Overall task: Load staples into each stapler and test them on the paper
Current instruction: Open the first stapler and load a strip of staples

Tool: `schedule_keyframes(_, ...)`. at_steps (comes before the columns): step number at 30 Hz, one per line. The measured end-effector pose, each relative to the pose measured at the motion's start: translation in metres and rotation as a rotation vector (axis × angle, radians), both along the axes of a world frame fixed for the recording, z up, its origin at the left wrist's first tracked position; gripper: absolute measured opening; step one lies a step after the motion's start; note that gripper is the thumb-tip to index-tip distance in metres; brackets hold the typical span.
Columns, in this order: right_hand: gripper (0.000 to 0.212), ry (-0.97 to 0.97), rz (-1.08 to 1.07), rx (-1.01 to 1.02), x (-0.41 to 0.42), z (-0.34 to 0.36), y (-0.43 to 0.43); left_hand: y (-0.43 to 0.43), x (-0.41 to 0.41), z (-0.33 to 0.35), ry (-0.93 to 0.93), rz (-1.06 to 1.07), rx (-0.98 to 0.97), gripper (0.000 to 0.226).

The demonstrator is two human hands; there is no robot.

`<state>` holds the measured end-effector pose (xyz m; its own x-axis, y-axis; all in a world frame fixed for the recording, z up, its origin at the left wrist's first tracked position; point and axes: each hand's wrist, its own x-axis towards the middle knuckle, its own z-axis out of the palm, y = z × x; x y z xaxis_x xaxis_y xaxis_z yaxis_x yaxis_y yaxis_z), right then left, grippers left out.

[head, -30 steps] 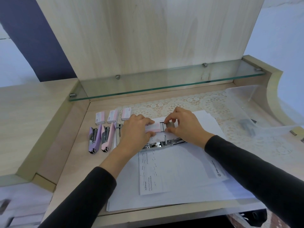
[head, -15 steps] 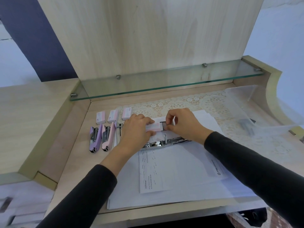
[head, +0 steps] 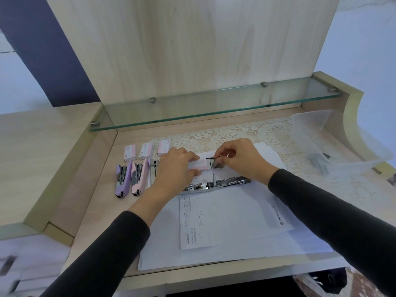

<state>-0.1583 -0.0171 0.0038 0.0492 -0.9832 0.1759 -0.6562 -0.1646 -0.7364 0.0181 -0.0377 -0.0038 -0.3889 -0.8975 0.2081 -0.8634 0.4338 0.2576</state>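
Observation:
My left hand point(head: 175, 168) holds a pink staple box point(head: 198, 165) down on the paper point(head: 231, 217). My right hand point(head: 237, 157) pinches a grey strip of staples point(head: 217, 164) at the box's open tray end. Just in front of the hands an opened chrome stapler point(head: 216, 185) lies flat across the paper. A purple stapler point(head: 122, 181) and a pink stapler point(head: 139, 179) lie side by side at the left, with another stapler point(head: 153, 171) partly hidden behind my left hand. Three small staple boxes point(head: 146, 151) stand in a row behind them.
A glass shelf point(head: 214, 106) overhangs the back of the desk. A lace mat point(head: 257, 133) covers the back right. A clear plastic bag point(head: 334, 144) with a dark item inside lies at the right. The raised wooden ledge point(head: 42, 159) borders the left.
My right hand has lifted its fingers at the box's open end and now pinches the staple strip there. My left hand has stayed on the box.

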Motion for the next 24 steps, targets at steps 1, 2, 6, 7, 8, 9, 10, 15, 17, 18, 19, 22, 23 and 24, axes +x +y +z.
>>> schedule_keyframes(1, 0.006, -0.010, -0.008, -0.006, -0.001, 0.000, 0.000, 0.000, 0.000, 0.000, -0.001, 0.000, -0.002, 0.039)
schedule_keyframes(2, 0.006, -0.018, -0.018, -0.013, -0.002, 0.000, 0.000, 0.000, 0.000, 0.000, -0.001, 0.001, -0.002, 0.039)
schedule_keyframes(6, 0.008, -0.060, -0.035, -0.011, -0.006, 0.002, 0.001, -0.001, 0.001, -0.001, -0.006, 0.002, 0.009, 0.040)
schedule_keyframes(7, 0.012, -0.076, -0.038, -0.002, -0.008, 0.002, 0.001, -0.001, 0.001, -0.001, -0.004, 0.002, 0.011, 0.040)
schedule_keyframes(8, 0.017, -0.098, -0.045, 0.006, -0.009, 0.003, 0.001, -0.001, 0.001, -0.001, -0.001, 0.001, 0.011, 0.039)
schedule_keyframes(9, 0.021, -0.125, -0.055, 0.013, -0.012, 0.004, 0.001, -0.001, 0.001, -0.001, 0.002, 0.000, 0.011, 0.039)
schedule_keyframes(10, 0.023, -0.153, -0.065, 0.020, -0.014, 0.004, 0.001, -0.001, 0.001, -0.001, 0.004, -0.001, 0.011, 0.039)
schedule_keyframes(15, 0.015, -0.204, -0.088, 0.154, -0.022, 0.004, -0.001, -0.001, 0.001, -0.001, 0.008, -0.004, 0.016, 0.040)
schedule_keyframes(17, 0.012, -0.204, -0.100, 0.221, -0.024, 0.004, -0.002, -0.001, 0.001, 0.000, 0.010, -0.006, 0.020, 0.039)
schedule_keyframes(18, 0.009, -0.191, -0.093, 0.244, -0.024, 0.004, -0.002, -0.001, 0.001, 0.000, 0.009, -0.006, 0.022, 0.039)
schedule_keyframes(19, 0.006, -0.178, -0.079, 0.257, -0.024, 0.005, -0.002, -0.001, 0.001, 0.000, 0.010, -0.007, 0.023, 0.039)
schedule_keyframes(22, 0.010, -0.177, -0.041, 0.260, -0.019, 0.006, -0.002, -0.002, 0.001, -0.001, 0.012, -0.005, 0.027, 0.039)
schedule_keyframes(23, 0.011, -0.179, -0.031, 0.257, -0.017, 0.007, -0.002, -0.002, 0.001, -0.001, 0.011, -0.003, 0.028, 0.039)
schedule_keyframes(24, 0.012, -0.177, -0.023, 0.254, -0.016, 0.007, -0.001, -0.002, 0.001, -0.001, 0.011, -0.001, 0.029, 0.039)
